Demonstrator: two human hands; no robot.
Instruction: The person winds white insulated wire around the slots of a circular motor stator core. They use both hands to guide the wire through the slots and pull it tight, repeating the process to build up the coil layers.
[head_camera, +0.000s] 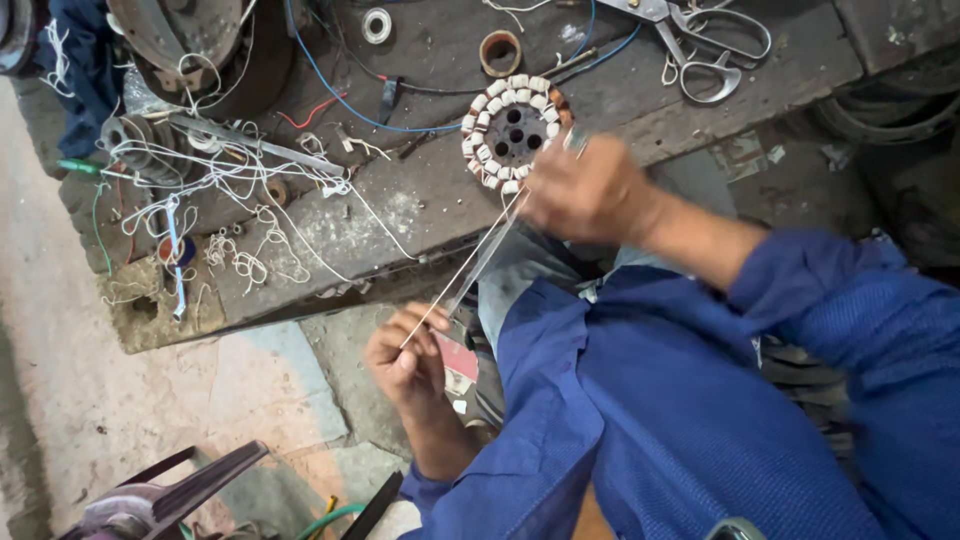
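A round motor stator (515, 133) with white-wrapped coils and copper windings lies on the worn wooden bench (400, 215). My right hand (590, 190) grips its lower right edge, fingers closed on it. My left hand (405, 355) sits lower, off the bench's front edge, pinching a thin white thread (462, 268) that runs taut up to the stator. A clear narrow strip lies alongside the thread. Blue sleeves cover both my arms.
Scissors (705, 45) lie at the bench's back right. A tape ring (500, 52), a small white ring (376, 25), blue wire and tangled white string scraps (215, 185) litter the left. A dark round motor housing (200, 45) stands back left. Tools lie on the floor.
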